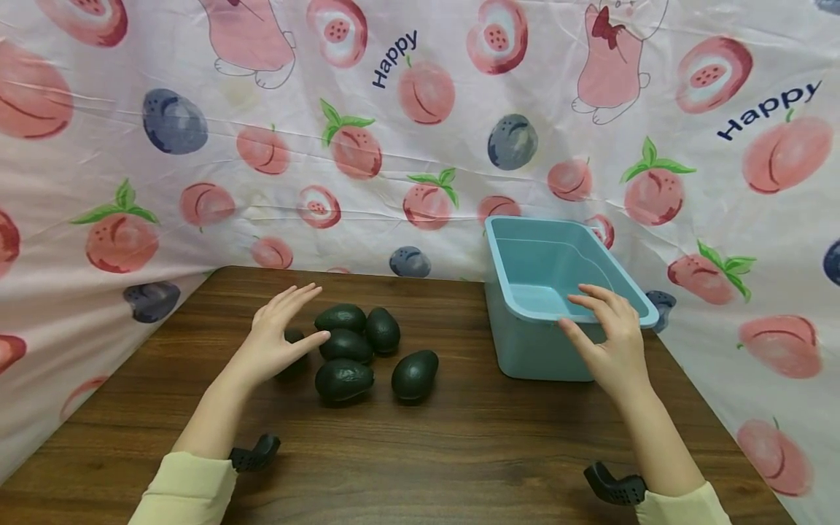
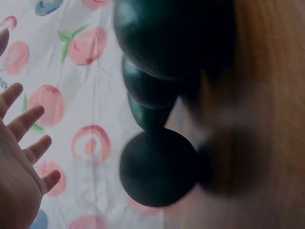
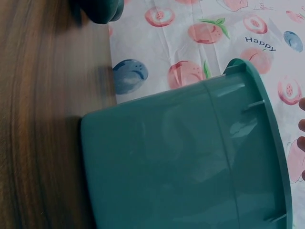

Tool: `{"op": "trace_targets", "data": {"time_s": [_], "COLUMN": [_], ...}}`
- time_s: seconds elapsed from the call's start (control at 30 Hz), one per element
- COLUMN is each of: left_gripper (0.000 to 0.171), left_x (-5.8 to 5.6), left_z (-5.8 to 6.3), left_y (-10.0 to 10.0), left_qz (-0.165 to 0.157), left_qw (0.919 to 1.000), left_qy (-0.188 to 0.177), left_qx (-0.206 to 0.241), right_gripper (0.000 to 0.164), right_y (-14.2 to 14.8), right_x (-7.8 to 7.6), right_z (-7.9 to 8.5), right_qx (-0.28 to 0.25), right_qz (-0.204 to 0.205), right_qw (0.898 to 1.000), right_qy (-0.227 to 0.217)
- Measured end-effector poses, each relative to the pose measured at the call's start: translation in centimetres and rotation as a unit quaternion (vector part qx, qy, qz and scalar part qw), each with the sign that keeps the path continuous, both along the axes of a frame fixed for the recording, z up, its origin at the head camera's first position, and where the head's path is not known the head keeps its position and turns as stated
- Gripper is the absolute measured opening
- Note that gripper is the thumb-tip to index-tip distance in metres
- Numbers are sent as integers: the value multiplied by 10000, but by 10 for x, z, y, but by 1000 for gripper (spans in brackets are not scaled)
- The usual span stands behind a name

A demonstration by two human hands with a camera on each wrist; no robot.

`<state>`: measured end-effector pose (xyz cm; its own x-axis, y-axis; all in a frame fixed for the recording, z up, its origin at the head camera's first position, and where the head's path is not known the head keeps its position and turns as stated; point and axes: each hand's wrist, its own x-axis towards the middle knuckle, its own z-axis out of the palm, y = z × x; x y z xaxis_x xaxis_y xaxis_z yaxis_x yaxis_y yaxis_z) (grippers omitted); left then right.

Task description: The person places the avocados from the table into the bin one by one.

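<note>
My left hand (image 1: pixel 278 335) hovers at the left of a group of dark green avocados (image 1: pixel 344 380), fingers spread and nothing held. One avocado (image 1: pixel 294 355) is partly hidden behind this hand; another avocado (image 1: pixel 415 375) lies a little apart at the right of the group. In the left wrist view, the spread fingers show at the left edge beside large, blurred avocados (image 2: pixel 159 167). My right hand (image 1: pixel 612 339), fingers apart and holding nothing, overlaps the near side of a light blue plastic bin (image 1: pixel 525 343). The bin's outer wall (image 3: pixel 157 162) fills much of the right wrist view.
Everything stands on a brown wooden table (image 1: pixel 420 459). A white cloth (image 1: pixel 446 160) printed with peaches and blueberries hangs behind and along both sides. The bin stands at the table's back right, close to the cloth. Each wrist wears a black strap mount (image 1: pixel 256 453).
</note>
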<state>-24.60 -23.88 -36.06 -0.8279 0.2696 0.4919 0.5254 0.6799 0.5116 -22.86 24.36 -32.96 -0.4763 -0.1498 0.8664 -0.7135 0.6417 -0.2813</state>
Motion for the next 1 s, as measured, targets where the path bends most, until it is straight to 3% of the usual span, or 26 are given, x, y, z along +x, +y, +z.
{"op": "trace_targets", "data": {"time_s": [0.23,0.5,0.73,1.0], "left_gripper": [71,71,72,74], "left_x": [2,2,5,6], "left_z": [-14,-24,-33,-39], "left_y": [-16,-34,-45,-58], "left_qz": [169,380,538,466], "left_qw": [9995,9967,9903,9806], "left_qy": [-277,-711,-1273,-1885], "left_qx": [-16,57,123,273], "right_gripper": [56,45,58,54], "right_y": [4,6,4,0], "right_x": [1,3,-3,-11], "right_z": [-8,-11,-16,-21], "right_qx": [5,-167,-283,-361], "right_qz": [-59,-123,-220,-329], "right_qw": [10000,9998,9990,9969], "right_qy": [32,12,269,612]}}
